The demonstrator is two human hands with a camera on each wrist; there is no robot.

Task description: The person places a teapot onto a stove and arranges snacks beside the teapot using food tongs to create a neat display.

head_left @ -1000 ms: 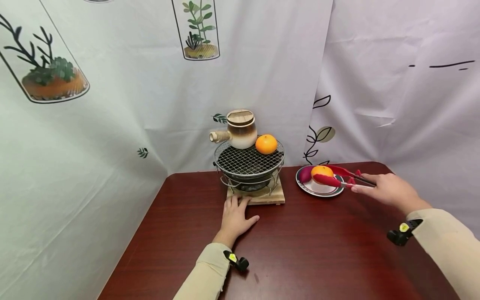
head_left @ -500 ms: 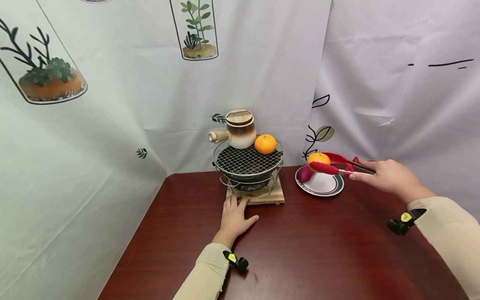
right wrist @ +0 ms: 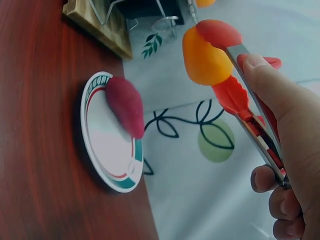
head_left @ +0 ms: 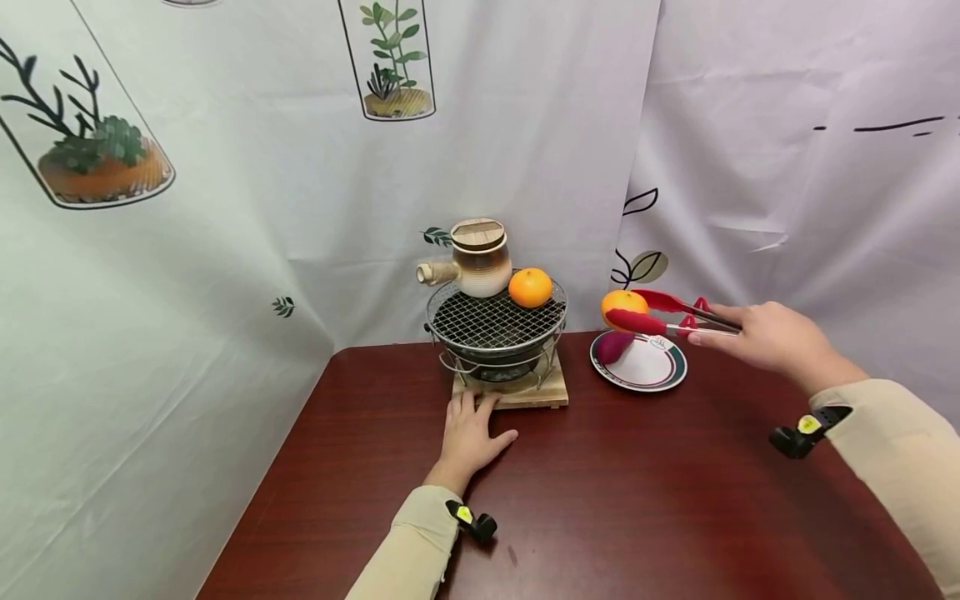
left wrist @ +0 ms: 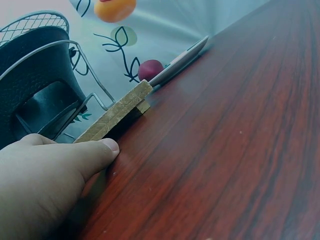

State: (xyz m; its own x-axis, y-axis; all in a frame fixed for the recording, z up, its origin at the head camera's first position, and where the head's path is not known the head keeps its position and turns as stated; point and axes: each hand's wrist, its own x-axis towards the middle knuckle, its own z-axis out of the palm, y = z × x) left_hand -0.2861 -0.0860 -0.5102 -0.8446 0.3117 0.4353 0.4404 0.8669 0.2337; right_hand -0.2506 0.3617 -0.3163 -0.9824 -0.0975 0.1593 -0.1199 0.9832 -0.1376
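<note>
My right hand (head_left: 776, 337) grips red-tipped metal tongs (head_left: 660, 323), thumb on one arm and fingers round the other. Between the tong tips an orange (right wrist: 206, 57) is pinched, held up above the plate (head_left: 651, 367). A purple sweet potato (right wrist: 125, 106) lies on that plate's left side. My left hand (head_left: 467, 437) rests with straight, spread fingers at the front edge of the wooden board (head_left: 551, 390) under the grill. In the left wrist view its thumb (left wrist: 97, 155) lies on the table beside the board.
On the round grill's wire mesh (head_left: 491, 323) stand a clay pot (head_left: 482, 267) with a wooden lid and side handle, and a second orange (head_left: 530, 287). Patterned cloth (head_left: 360, 208) hangs close behind and left of the dark red table (head_left: 600, 492).
My right hand has raised the tongs and the pinched orange off the plate and moved them slightly left. The left hand stays where it was.
</note>
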